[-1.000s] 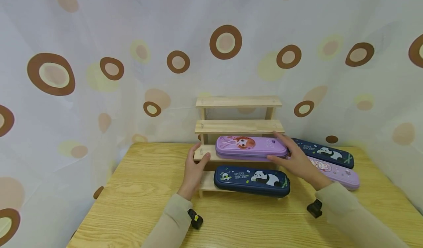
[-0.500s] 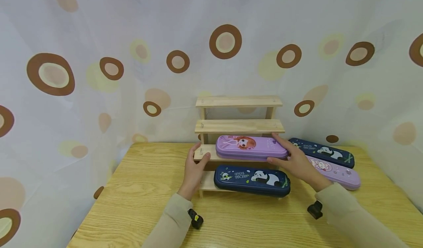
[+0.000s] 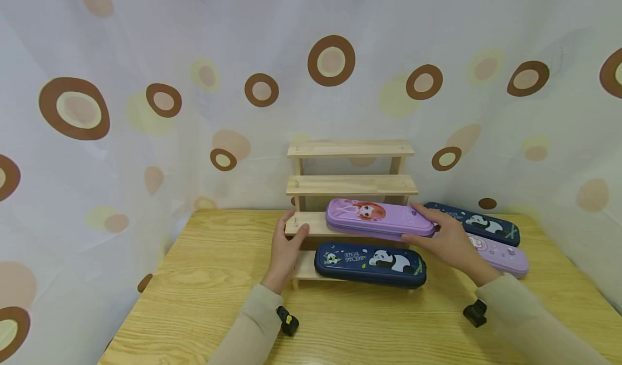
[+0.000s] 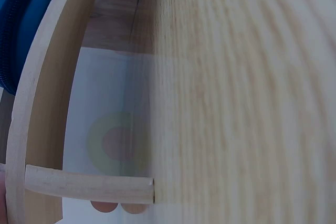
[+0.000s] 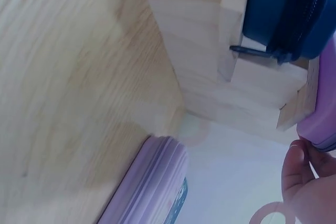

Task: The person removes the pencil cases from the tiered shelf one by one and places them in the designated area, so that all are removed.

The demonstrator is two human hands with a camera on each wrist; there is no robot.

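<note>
My right hand [image 3: 452, 244] grips the right end of a purple pencil case [image 3: 379, 217] with a red-haired girl on its lid. This case lies along the second shelf from the bottom of a small wooden tiered rack [image 3: 352, 184], its right end sticking out past the shelf. In the right wrist view, fingertips [image 5: 297, 153] pinch the end of the case. My left hand [image 3: 284, 254] holds the rack's left end, thumb and fingers on either side of the shelf board. On the lowest shelf rests a dark blue panda pencil case [image 3: 369, 266].
Right of the rack, another dark blue panda case [image 3: 491, 228] and a light purple case [image 3: 502, 257] lie on the wooden table [image 3: 218, 300]. The two upper shelves carry nothing. A curtain with brown rings [image 3: 262, 89] hangs close behind.
The purple girl case has slid a little to the right along its shelf, together with my right hand. My left hand and the other cases have stayed put.
</note>
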